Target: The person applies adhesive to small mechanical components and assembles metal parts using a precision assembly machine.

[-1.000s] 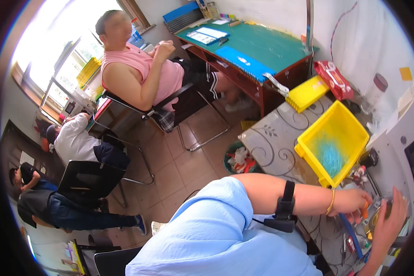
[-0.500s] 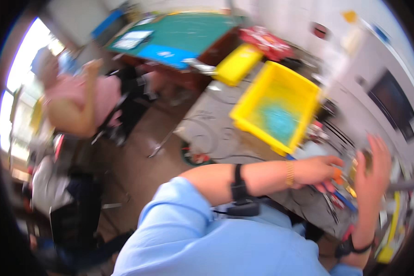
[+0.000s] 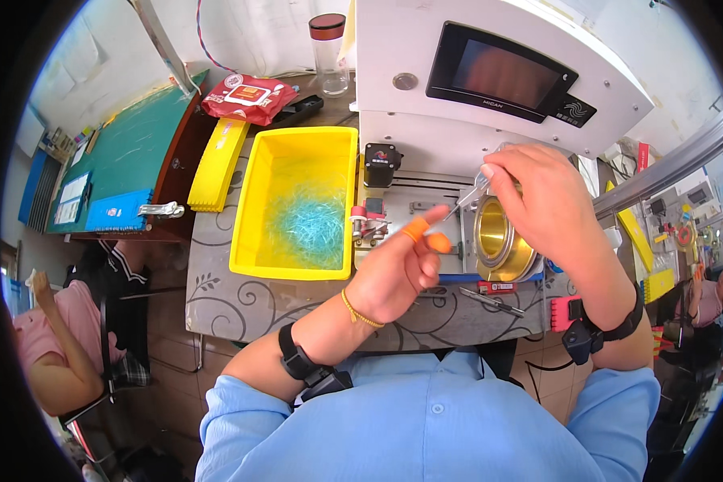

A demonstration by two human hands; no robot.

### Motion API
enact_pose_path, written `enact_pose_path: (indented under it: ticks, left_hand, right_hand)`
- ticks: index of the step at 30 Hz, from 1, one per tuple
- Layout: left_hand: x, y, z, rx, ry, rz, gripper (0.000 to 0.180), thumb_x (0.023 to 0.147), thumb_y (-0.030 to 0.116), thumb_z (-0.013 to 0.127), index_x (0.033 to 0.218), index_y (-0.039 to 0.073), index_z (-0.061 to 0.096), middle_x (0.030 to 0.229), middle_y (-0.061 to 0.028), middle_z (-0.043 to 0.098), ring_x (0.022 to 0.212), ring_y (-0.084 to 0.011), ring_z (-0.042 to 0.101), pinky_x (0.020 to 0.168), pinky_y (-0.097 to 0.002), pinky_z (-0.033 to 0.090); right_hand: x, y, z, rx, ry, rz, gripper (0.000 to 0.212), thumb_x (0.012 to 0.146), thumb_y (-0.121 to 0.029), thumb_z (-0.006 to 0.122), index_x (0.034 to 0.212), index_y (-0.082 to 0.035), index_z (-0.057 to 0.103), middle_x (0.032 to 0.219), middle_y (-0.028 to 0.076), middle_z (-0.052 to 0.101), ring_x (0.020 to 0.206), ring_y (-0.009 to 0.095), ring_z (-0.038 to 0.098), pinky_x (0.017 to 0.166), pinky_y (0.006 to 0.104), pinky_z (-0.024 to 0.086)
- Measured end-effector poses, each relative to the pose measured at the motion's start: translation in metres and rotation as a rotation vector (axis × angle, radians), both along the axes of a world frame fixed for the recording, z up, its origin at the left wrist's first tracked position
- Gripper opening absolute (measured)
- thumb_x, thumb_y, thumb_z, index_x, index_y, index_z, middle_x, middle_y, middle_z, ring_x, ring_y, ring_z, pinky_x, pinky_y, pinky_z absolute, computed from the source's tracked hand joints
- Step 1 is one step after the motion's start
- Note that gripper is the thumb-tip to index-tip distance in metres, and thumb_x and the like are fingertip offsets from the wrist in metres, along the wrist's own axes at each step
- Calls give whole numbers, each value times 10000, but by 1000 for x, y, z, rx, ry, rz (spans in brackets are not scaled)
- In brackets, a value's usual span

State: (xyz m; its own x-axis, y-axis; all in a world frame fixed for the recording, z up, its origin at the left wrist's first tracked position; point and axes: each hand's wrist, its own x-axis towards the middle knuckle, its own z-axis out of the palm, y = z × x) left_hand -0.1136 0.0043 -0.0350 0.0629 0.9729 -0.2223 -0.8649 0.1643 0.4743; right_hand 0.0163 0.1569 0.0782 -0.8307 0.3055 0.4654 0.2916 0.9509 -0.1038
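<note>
My right hand (image 3: 538,197) is bent over the machine bed, its fingers closed around a slim tool (image 3: 472,193) with a clear handle and a thin shaft. The shaft points down-left toward the index fingertip of my left hand (image 3: 402,261); whether they touch I cannot tell. Orange finger cots cover the thumb and index of the left hand. Its index is stretched out, the other fingers loosely curled, and nothing shows in them. Just below my right hand sits a gold-coloured spool (image 3: 512,259). A small motor (image 3: 381,165) and rollers (image 3: 368,225) lie to the left.
A white machine with a dark screen (image 3: 502,68) stands ahead. Left of it is a yellow bin (image 3: 245,241) of fine turquoise strands (image 3: 309,229). Pens (image 3: 494,303) lie at the front. A red wipes pack (image 3: 245,98) and clear bottle (image 3: 329,56) stand behind. A seated person (image 3: 64,337) is at left.
My view has swung right, from the room at left to the machine. The right hand, earlier raised with fingers spread, is now closed on the slim tool. The left index is now stretched out.
</note>
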Motion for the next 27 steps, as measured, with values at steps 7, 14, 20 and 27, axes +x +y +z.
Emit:
enact_pose_path:
  ticks: [7, 14, 20, 27]
  left_hand:
    - [12, 6, 0, 6, 167, 241, 294, 1042, 260, 427, 1271, 110, 534, 811, 34, 564, 599, -49, 452, 561, -192, 378]
    - [24, 16, -10, 131, 852, 409, 151, 1007, 96, 411, 1023, 38, 550, 736, -16, 615, 581, -86, 546, 564, -242, 463]
    - [20, 13, 1, 89, 1007, 400, 185, 977, 65, 423, 1086, 37, 570, 746, -33, 633, 615, -97, 593, 588, -253, 487]
    - [5, -2, -1, 178, 477, 26, 315, 1003, 192, 521, 1283, 52, 552, 1021, -31, 648, 853, -84, 612, 722, -230, 475]
  right_hand:
    - [-8, 0, 4, 262, -53, -38, 227, 837, -250, 682, 856, -23, 690, 890, 130, 665, 898, 311, 620, 866, 428, 457]
    - [-32, -26, -4, -118, -145, 303, 188, 775, -181, 708, 911, -52, 689, 980, 78, 646, 1033, 273, 567, 961, 399, 390]
    - [-26, -33, -2, 24, -115, 253, 100, 733, -131, 711, 798, -81, 654, 843, 44, 603, 910, 245, 566, 926, 400, 388]
    - [18, -54, -9, 112, 27, 89, 134, 713, -105, 747, 785, -111, 634, 813, 12, 567, 899, 206, 573, 1005, 466, 351]
